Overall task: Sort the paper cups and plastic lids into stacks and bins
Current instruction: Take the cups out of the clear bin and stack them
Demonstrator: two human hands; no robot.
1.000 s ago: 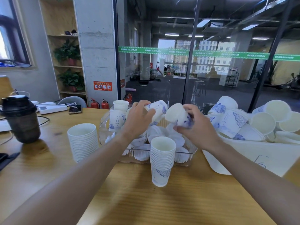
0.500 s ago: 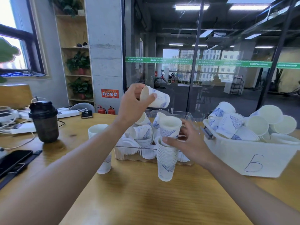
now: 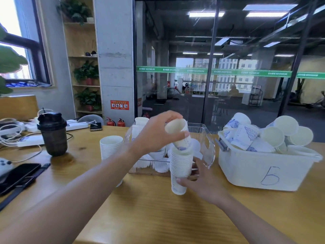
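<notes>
Paper cup tilted in the left hand, gripped firmly, just over the tall stack on the counter. The right hand curls round that stack. The white bin is heaped with loose cups, so plenty left.

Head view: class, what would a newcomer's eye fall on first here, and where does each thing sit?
At centre, the left hand holds a tilted paper cup at the top of the tall cup stack on the table, and the right hand grips that stack near its base. At right, the white bin marked B is heaped with loose cups.
</notes>
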